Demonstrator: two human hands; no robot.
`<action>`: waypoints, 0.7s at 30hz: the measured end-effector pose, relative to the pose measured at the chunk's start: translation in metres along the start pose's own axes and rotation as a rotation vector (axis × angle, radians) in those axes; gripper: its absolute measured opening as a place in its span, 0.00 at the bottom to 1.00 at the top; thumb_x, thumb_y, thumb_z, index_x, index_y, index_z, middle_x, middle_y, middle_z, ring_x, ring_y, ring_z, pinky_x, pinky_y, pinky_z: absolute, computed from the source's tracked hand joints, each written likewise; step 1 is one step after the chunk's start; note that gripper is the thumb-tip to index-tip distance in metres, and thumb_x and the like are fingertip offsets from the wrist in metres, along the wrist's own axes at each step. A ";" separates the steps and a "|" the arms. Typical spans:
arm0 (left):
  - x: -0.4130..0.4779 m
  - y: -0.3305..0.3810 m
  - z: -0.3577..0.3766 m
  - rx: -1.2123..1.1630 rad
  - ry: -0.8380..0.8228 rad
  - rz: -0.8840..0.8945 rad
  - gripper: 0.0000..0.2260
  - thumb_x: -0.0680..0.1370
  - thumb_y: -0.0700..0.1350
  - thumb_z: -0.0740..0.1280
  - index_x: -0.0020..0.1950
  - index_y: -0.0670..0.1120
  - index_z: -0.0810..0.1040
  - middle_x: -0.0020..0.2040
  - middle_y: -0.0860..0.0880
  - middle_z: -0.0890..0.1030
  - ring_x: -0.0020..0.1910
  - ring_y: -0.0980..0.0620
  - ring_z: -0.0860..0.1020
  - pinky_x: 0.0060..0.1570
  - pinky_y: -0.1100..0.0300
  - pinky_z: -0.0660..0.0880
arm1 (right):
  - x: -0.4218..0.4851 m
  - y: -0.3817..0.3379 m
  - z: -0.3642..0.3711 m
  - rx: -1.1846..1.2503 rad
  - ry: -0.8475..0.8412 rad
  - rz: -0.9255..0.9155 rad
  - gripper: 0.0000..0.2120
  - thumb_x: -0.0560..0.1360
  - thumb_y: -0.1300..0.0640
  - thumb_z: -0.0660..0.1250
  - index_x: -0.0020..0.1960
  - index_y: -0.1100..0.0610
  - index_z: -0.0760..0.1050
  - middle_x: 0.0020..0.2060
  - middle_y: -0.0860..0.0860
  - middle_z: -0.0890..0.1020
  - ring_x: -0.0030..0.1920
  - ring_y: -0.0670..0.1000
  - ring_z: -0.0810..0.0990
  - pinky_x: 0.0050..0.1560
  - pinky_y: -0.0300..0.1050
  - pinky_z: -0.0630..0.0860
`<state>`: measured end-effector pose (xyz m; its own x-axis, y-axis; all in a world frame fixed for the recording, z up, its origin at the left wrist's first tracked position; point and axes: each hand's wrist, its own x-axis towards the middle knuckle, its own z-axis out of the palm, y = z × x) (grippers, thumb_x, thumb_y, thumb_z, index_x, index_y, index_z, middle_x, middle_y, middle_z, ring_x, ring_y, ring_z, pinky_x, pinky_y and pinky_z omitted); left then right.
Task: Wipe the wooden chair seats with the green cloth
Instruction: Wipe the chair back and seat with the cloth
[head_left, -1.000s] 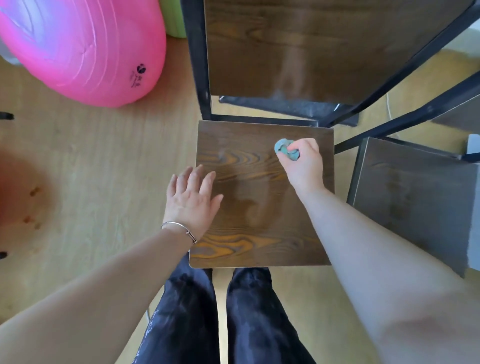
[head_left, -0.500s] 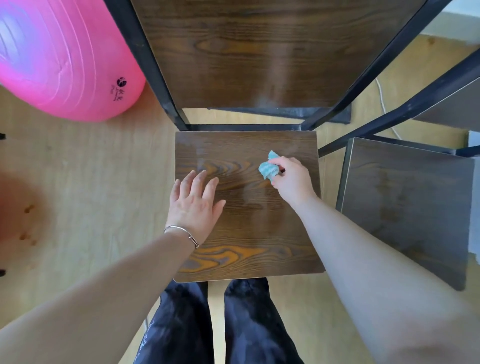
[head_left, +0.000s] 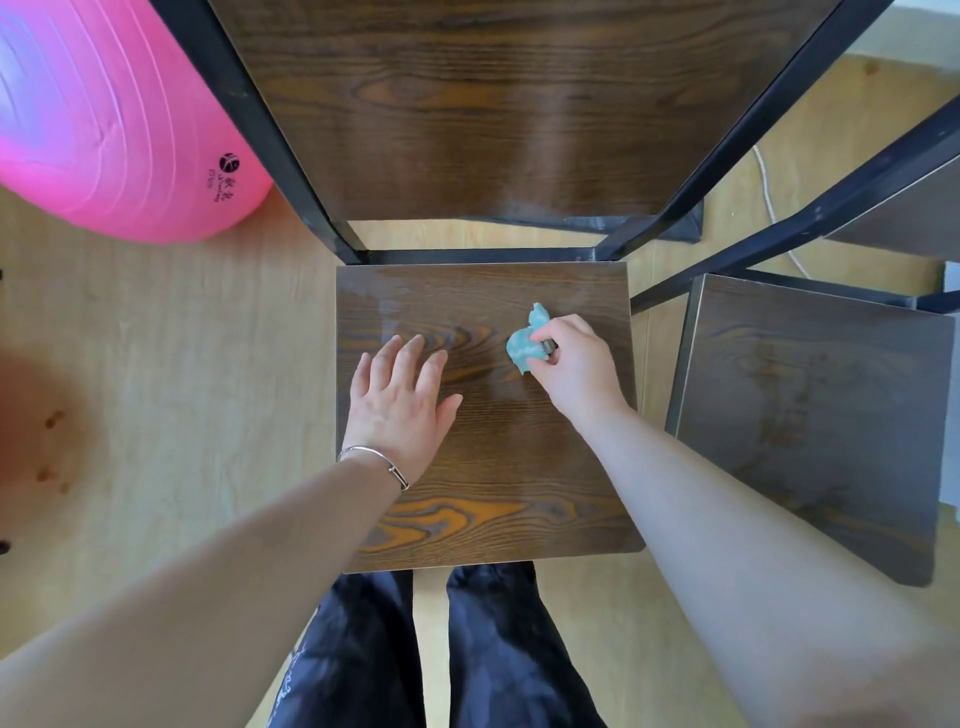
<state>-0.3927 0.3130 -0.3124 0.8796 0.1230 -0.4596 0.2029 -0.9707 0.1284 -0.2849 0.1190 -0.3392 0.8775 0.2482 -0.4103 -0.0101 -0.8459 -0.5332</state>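
Observation:
A dark wooden chair seat (head_left: 498, 509) with a black metal frame lies directly below me. My right hand (head_left: 576, 364) presses a small crumpled green cloth (head_left: 527, 345) onto the seat's far right area, fingers closed around it. My left hand (head_left: 400, 405) rests flat on the seat's left half, fingers spread, a thin bracelet at the wrist. The chair's wooden backrest (head_left: 488, 104) rises beyond the seat. A second wooden chair seat (head_left: 810, 415) stands to the right.
A large pink exercise ball (head_left: 104, 119) sits on the light wood floor at the upper left. A white cable (head_left: 769, 197) runs on the floor behind the chairs. My legs in dark trousers (head_left: 426, 649) stand at the seat's near edge.
My right hand has slid the cloth leftward from the seat's far right corner toward the middle. The left hand stays flat on the seat. The view has shifted closer to the chair.

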 end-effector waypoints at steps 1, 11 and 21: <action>0.001 0.000 0.000 0.001 -0.001 -0.001 0.26 0.82 0.60 0.50 0.77 0.51 0.59 0.77 0.47 0.59 0.77 0.44 0.52 0.76 0.43 0.51 | 0.002 -0.001 0.000 -0.007 0.006 -0.012 0.13 0.75 0.58 0.71 0.59 0.53 0.76 0.63 0.49 0.74 0.58 0.49 0.77 0.53 0.34 0.75; 0.013 0.002 -0.001 -0.012 -0.021 -0.017 0.26 0.82 0.60 0.49 0.78 0.52 0.57 0.78 0.48 0.57 0.78 0.45 0.50 0.76 0.44 0.50 | 0.075 -0.007 -0.029 -0.037 0.223 -0.058 0.10 0.76 0.61 0.69 0.56 0.54 0.78 0.61 0.49 0.75 0.57 0.52 0.78 0.55 0.43 0.79; 0.018 0.007 0.001 -0.032 -0.030 -0.023 0.26 0.82 0.60 0.49 0.78 0.51 0.58 0.78 0.47 0.58 0.78 0.45 0.50 0.76 0.44 0.50 | 0.100 0.002 -0.039 -0.205 0.087 -0.219 0.12 0.77 0.61 0.67 0.60 0.56 0.78 0.63 0.51 0.75 0.59 0.54 0.76 0.58 0.42 0.74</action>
<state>-0.3763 0.3084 -0.3207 0.8616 0.1384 -0.4883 0.2368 -0.9606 0.1455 -0.1784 0.1233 -0.3525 0.8860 0.4010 -0.2329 0.2725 -0.8565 -0.4384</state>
